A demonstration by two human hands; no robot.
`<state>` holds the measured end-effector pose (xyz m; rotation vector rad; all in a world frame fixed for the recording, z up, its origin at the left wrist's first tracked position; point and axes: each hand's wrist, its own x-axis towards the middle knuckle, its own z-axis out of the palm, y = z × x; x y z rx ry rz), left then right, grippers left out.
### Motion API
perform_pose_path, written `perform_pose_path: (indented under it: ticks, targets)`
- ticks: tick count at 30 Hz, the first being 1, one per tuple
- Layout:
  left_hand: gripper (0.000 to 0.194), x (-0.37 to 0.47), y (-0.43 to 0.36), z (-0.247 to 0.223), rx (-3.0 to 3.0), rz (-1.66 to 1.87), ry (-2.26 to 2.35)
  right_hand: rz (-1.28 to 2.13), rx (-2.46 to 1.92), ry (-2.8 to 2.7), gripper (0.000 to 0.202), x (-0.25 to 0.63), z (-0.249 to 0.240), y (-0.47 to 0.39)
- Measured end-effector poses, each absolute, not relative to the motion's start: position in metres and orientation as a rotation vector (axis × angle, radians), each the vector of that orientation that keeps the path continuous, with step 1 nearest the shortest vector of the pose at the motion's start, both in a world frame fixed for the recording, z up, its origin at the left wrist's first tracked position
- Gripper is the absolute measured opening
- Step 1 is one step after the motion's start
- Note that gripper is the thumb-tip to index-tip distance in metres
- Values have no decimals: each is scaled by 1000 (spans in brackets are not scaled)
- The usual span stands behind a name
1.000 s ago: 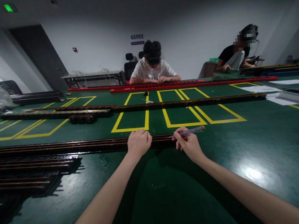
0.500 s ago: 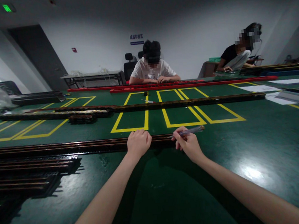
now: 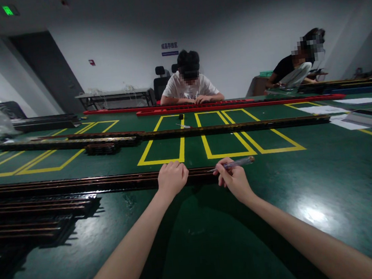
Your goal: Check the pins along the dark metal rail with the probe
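A long dark rail with copper-coloured lines (image 3: 110, 182) lies crosswise on the green table in front of me. My left hand (image 3: 173, 178) is closed over this rail, its fingers curled down on the far side and partly hidden. Near the rail's right end, my right hand (image 3: 236, 181) grips a small screwdriver with a clear handle (image 3: 240, 162). The screwdriver lies nearly level, its thin shaft pointing left at the rail's top. Whether the tip touches the rail I cannot tell.
More dark rails (image 3: 31, 228) are piled at the near left. Another long rail (image 3: 238, 127) crosses the table farther back, with a second screwdriver (image 3: 184, 126) behind it. Red trays (image 3: 295, 99) lie before a co-worker in white (image 3: 175, 89). Paper sheets (image 3: 323, 110) are at right.
My hands, the screwdriver and the rail stay in place. At the far right, the other person's hand has shifted slightly.
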<state>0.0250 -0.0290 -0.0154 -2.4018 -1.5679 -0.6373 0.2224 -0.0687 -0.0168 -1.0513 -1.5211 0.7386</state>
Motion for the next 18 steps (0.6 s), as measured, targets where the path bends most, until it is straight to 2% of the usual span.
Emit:
perform_pose_path:
  ticks: [18]
  targets:
    - [42, 24, -27, -18, -2380, -647, -1541, 731, -1052, -1520, 33, 223, -18, -68]
